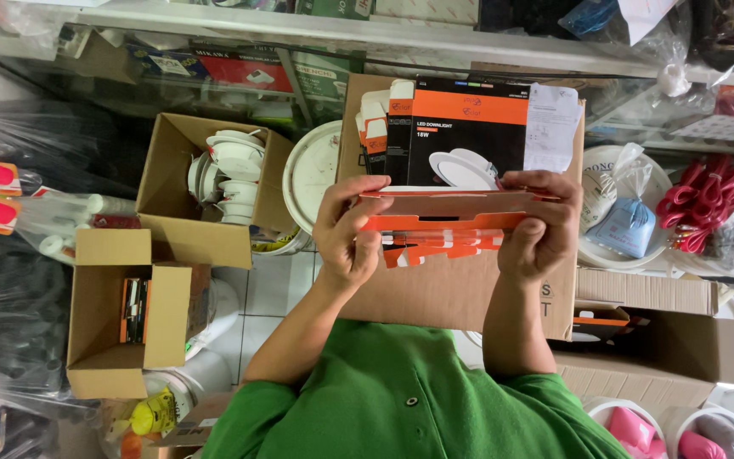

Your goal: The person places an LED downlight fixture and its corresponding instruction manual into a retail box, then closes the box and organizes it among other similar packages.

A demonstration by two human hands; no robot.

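Several orange-and-black lamp boxes [460, 127] already stand upright in the large brown carton [452, 293] directly beyond both hands, a white paper slip [551, 127] tucked at that carton's top corner past the right hand, while a flat box [448, 211] of the same colours is held in front of it at chest height above a green shirt [409, 399]. Well out to the left of the left hand, an open carton [167, 229] holds a heap of loose white round light fittings [231, 170] not yet in any box, and nearer the person on that same side a smaller carton [99, 289] carries a few slim orange-and-black packs [135, 310] on edge. The held box is judged unfinished: its long edge faces the camera with orange flaps [435, 248] hanging loose beneath it rather than tucked in, and whether a fitting is inside cannot be told. The left hand [346, 229] clamps the box's left end, thumb curled over the near edge and fingers wrapped behind; the right hand [541, 225] grips the right end the same way, fingertips hooked over the top rim, so both are closed around the box with it stretched level between them
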